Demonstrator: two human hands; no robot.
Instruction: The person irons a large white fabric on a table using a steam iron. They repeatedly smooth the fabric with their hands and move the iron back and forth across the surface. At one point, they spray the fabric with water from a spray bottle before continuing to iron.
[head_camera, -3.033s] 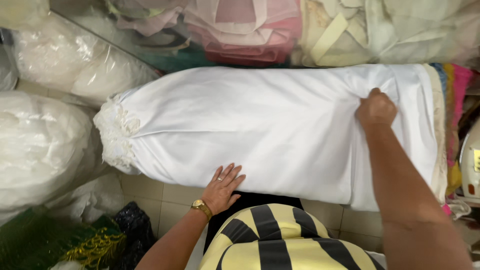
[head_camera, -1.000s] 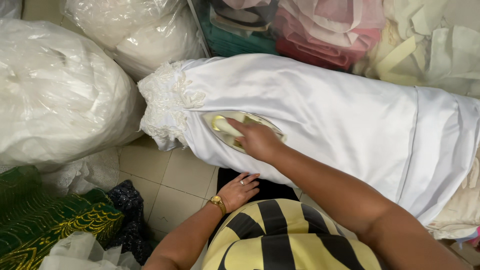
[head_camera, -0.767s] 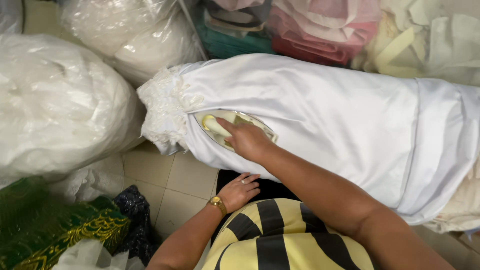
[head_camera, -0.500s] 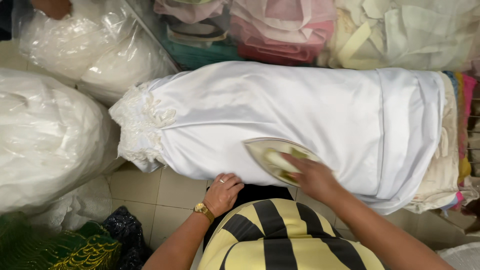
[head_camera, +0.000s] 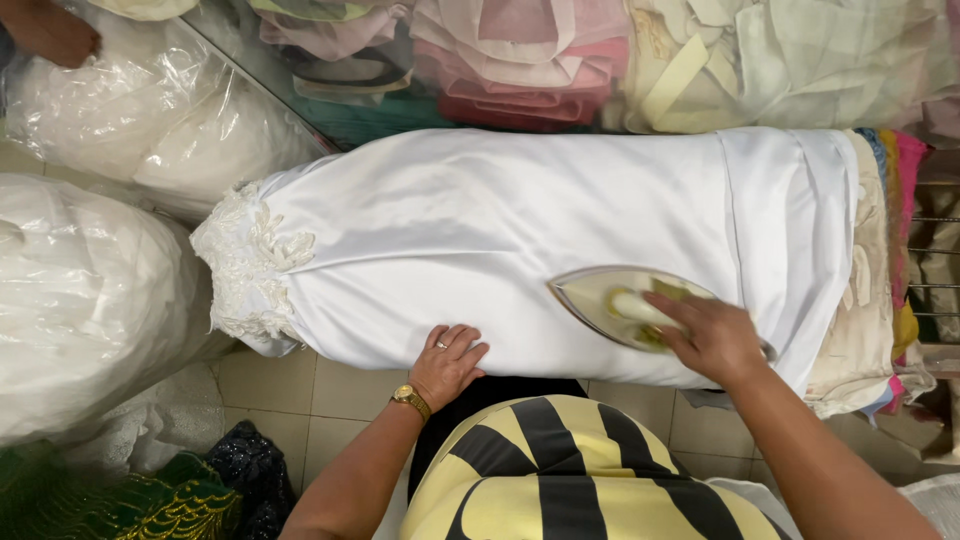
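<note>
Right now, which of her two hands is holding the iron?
Her right hand grips the iron on the white garment; her left hand, with ring and gold watch, rests flat on the near edge.

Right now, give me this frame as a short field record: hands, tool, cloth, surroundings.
left hand: left hand flat on the near edge of the white dress
right hand: right hand gripping the handle of the iron
iron: soleplate down on the dress, tip pointing left
dress: spread across the board, lace trim at its left end
surroundings: plastic bags of white cloth at left, folded fabrics stacked behind, tiled floor below
</note>
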